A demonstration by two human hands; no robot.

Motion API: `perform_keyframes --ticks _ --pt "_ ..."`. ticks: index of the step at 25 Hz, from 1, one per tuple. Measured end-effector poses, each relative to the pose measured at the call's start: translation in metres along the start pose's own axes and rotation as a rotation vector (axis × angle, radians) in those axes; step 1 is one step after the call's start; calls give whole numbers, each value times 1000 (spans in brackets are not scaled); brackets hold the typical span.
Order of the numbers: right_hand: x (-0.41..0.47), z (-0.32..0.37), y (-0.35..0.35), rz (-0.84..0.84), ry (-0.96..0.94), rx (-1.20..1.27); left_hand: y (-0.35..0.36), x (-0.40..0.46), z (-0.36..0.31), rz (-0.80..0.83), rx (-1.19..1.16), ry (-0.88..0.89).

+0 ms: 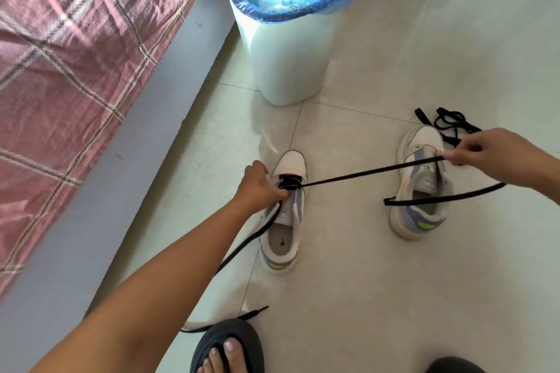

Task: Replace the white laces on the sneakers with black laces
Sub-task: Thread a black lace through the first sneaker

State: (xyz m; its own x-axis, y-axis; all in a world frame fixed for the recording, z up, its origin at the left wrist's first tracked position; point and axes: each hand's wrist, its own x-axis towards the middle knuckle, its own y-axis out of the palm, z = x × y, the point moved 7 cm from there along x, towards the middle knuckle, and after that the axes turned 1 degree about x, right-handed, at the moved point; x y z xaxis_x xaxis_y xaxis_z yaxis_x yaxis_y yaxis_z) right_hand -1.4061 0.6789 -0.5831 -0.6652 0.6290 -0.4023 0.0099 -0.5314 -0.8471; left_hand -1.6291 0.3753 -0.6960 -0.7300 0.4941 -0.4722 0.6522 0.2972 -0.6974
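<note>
While the left arm stretches forward, left hand [261, 188] grips the flat black lace [369, 173] at the lower eyelets of the white low-top sneaker [285, 215] on the pale tiled floor [348, 281]. Lace runs taut rightward. Right hand [488, 157], raised over the second white sneaker [424, 191], pinches it between fingertips; free end droops below.

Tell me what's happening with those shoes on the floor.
A person is threading a black lace into the left sneaker. The left hand grips the lace at the lowest eyelets, while the right hand pinches the other end and holds it taut across the right sneaker, which has no lace yet. A second black lace lies on the tiled floor beyond it. No white laces are visible on either shoe.
</note>
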Motion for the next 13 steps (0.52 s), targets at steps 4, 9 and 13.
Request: perform_keyframes --ticks 4,9,13 --pt "1 -21 30 13 38 -70 11 -18 4 -10 34 9" --pt "-14 -55 56 237 132 145 18 -46 25 21 185 -32" --pt "-26 -72 61 348 151 396 18 -54 18 -54 291 26"
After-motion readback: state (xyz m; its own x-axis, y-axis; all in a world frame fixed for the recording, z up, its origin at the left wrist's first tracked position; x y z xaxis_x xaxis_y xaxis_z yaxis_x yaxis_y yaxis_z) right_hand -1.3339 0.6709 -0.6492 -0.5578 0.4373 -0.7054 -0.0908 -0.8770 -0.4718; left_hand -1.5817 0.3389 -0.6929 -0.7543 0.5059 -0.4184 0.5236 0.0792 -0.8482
